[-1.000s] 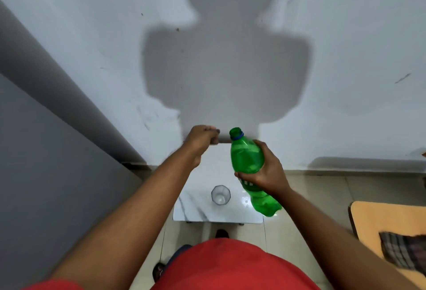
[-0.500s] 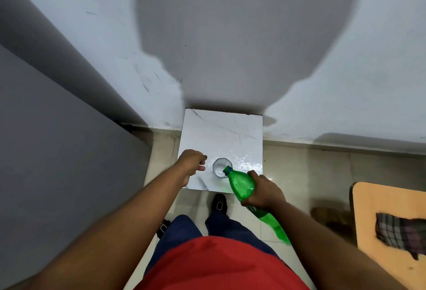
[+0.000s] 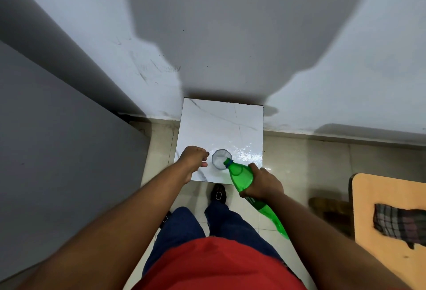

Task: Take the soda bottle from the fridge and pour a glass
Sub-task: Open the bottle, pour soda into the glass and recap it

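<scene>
A green soda bottle (image 3: 242, 176) with a blue neck ring is tilted down to the left, and its mouth rests at the rim of a small clear glass (image 3: 219, 159). My right hand (image 3: 262, 184) grips the bottle around its middle. The glass stands near the front edge of a small white marble-topped table (image 3: 219, 126); its inside looks pale and frothy. My left hand (image 3: 192, 158) hovers just left of the glass with its fingers curled, pinching a small dark thing that looks like the bottle cap.
The table stands against a pale wall. A tall grey panel (image 3: 57, 151) fills the left side. A tan wooden surface (image 3: 387, 197) with a checked cloth (image 3: 401, 223) on it is at the right. My shoe (image 3: 218, 194) is on the tiled floor under the table's front edge.
The view has tipped downward. My right hand lowered the bottle from upright to a tilt with its mouth at the glass. My left hand came down beside the glass.
</scene>
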